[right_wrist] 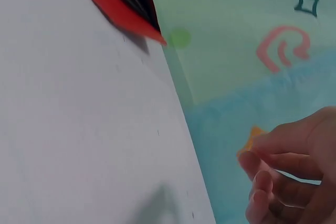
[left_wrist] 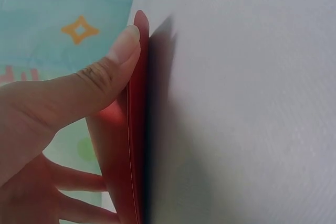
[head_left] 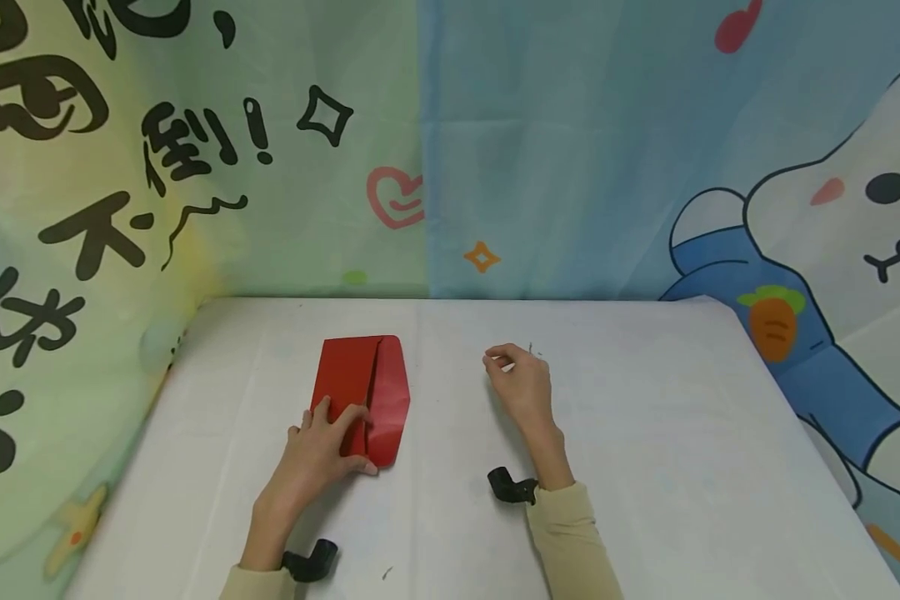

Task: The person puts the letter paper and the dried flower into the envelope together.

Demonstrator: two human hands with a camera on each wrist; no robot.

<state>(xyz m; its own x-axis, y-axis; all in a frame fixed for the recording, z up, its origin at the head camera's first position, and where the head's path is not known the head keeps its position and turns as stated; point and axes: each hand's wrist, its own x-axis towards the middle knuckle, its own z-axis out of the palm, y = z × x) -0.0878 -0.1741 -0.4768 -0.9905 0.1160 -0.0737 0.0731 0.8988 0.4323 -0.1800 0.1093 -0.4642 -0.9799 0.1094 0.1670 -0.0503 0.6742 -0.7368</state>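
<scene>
A red paper envelope (head_left: 345, 367) lies on the white table, its flap (head_left: 392, 396) folded out to the right. My left hand (head_left: 318, 454) holds its near part, the thumb at the near edge by the flap and the other fingers over the face. In the left wrist view the thumb rests along the edge of the envelope (left_wrist: 113, 145). Apart from it on the right, my right hand (head_left: 522, 387) is raised with thumb and forefinger tips together; nothing shows between them. The right wrist view shows the envelope's (right_wrist: 113, 11) mouth parted, dark inside.
The white table (head_left: 682, 433) reaches back to a printed cloth backdrop (head_left: 555, 167) with lettering and a cartoon bear. A black wrist camera sits at each wrist, the left one (head_left: 313, 561) and the right one (head_left: 508, 486) low over the table.
</scene>
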